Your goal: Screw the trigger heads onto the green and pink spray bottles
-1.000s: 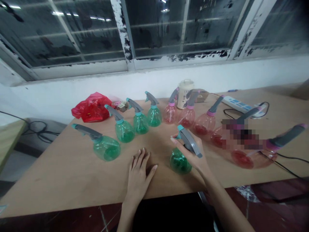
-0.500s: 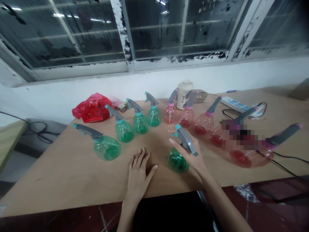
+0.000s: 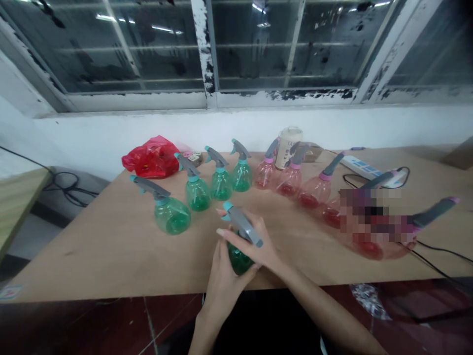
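Observation:
Close to the table's front edge, a green spray bottle (image 3: pixel 238 260) with a grey and teal trigger head is held between both my hands. My right hand (image 3: pixel 260 244) wraps round its neck just below the trigger head. Around the lower body curls my left hand (image 3: pixel 222 277), fingers on the left side and thumb across the near side. Dark green liquid shows inside. The closest other bottle is a green spray bottle (image 3: pixel 197 193) behind my hands, one of several green ones standing in a slanting row.
Several pink spray bottles, such as this one (image 3: pixel 314 190), curve off to the right, partly behind a pixelated patch. Along the wall are a red plastic bag (image 3: pixel 153 160), a paper cup (image 3: pixel 288 148) and a white power strip (image 3: pixel 364 167). Black cables (image 3: pixel 439 246) cross the right side.
My right hand has brought the green spray bottle left and nearer to me. My left hand has left the tabletop and closed round the bottle's body. The view has shifted slightly.

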{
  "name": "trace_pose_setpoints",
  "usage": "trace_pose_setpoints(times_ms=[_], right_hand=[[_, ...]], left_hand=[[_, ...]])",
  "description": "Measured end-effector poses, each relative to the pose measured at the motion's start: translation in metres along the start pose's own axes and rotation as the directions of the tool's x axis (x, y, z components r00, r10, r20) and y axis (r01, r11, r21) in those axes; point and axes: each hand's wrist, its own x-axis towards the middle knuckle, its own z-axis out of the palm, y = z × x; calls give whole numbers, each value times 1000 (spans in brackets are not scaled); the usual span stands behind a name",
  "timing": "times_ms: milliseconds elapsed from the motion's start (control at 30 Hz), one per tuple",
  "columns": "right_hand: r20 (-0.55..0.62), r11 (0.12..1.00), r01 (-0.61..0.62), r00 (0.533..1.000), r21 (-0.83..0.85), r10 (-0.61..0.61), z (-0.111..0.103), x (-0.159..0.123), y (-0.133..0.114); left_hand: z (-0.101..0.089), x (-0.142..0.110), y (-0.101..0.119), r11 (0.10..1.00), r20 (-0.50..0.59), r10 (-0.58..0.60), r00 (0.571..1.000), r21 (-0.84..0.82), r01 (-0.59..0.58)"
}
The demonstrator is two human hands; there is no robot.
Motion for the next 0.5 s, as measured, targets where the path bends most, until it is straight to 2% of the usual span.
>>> trace_pose_setpoints(times_ms=[133,233,367,500], right_hand=[[118,999,26,993,26,-29,34,7,-12],[246,993,89,964,71,-104,50,13,-14],[384,977,186,899,101,-211,53,20,-9],[406,968,238,879,80,-250,48,28,-2]], left_hand=[[-22,-12,-10,998,-136,-69,988,-24,66],[-40,-23,-18,997,-223,-82,971,-16,81],[-67,-35,-30,992,-326,-125,937,-47,116],[-97,-42,-42,959,-452,-278,848,-78,273]])
